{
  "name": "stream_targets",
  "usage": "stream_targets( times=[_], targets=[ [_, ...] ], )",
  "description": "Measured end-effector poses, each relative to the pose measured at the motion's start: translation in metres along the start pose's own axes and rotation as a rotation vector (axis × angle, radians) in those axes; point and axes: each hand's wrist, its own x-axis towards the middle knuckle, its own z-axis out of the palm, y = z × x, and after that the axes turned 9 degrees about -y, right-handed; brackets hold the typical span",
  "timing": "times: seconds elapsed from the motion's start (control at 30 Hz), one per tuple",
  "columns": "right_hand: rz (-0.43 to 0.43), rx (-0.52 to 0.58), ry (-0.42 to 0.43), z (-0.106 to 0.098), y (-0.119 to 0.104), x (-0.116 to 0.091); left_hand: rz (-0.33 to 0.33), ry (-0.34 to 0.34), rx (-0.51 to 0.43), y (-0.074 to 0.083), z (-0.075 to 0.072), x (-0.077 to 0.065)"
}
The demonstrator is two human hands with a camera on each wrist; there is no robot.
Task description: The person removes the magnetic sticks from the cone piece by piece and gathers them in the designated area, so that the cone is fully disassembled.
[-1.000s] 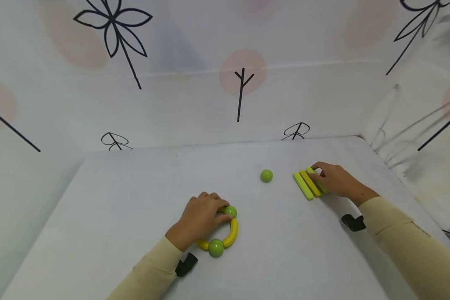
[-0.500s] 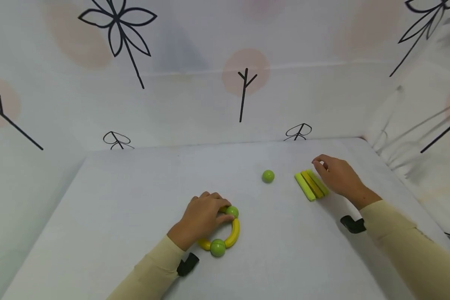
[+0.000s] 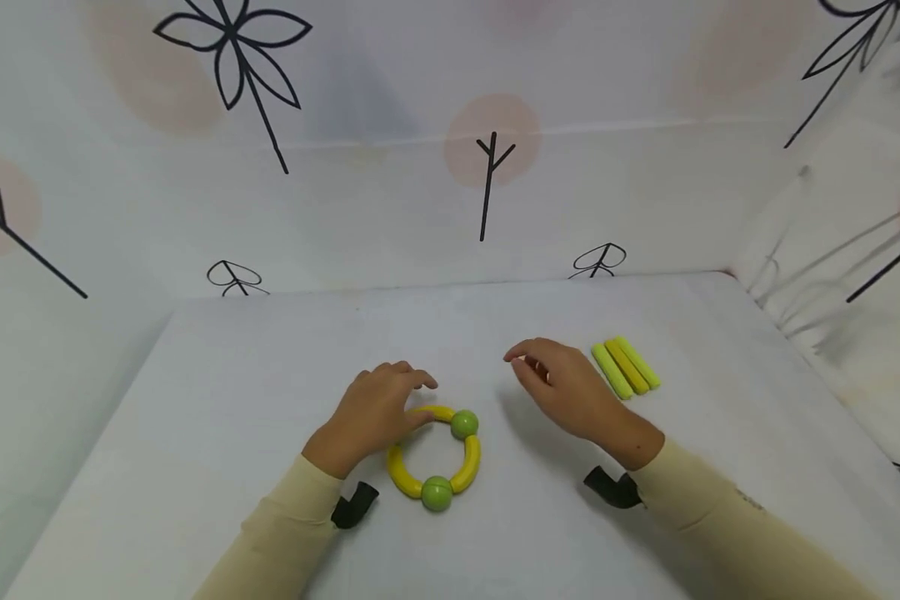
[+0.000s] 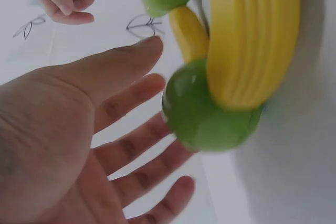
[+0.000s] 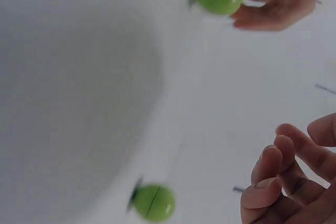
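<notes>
Yellow banana-shaped curved pieces and two green balls make up a ring on the white table. Over the ring's upper left, my left hand has its fingers spread and holds nothing; whether the thumb touches the ring is unclear. In the left wrist view, the hand's fingers reach beside a green ball under a ridged yellow piece. To the right of the ring, my right hand hovers empty, fingers loosely bent. A separate green ball shows in the right wrist view; in the head view the right hand hides it.
Right of my right hand, two light green sticks and a yellow stick lie side by side on the table. A white cloth wall with plant drawings rises behind the table's far edge.
My right hand has left the sticks, which now lie close together, and moved left toward the ring. My left hand has let go of the ring's upper green ball and drawn back to the left.
</notes>
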Motion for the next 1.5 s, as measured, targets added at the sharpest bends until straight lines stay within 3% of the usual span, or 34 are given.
stream_targets(
  times=[0.17, 0.4, 0.67, 1.5],
  targets=[
    [-0.006, 0.057, -0.065, 0.020, -0.016, 0.006, -0.087, -0.108, -0.050, -0.003, -0.004, 0.002],
    [0.027, 0.111, -0.272, 0.040, -0.018, 0.006, -0.116, -0.204, -0.077, -0.003, 0.001, 0.003],
    [-0.078, 0.123, -0.404, 0.049, -0.014, 0.004, -0.105, -0.184, -0.024, -0.001, 0.011, 0.003],
    [-0.112, 0.132, -0.435, 0.050, -0.007, 0.007, -0.115, -0.140, -0.022, 0.005, 0.014, 0.005]
  ],
)
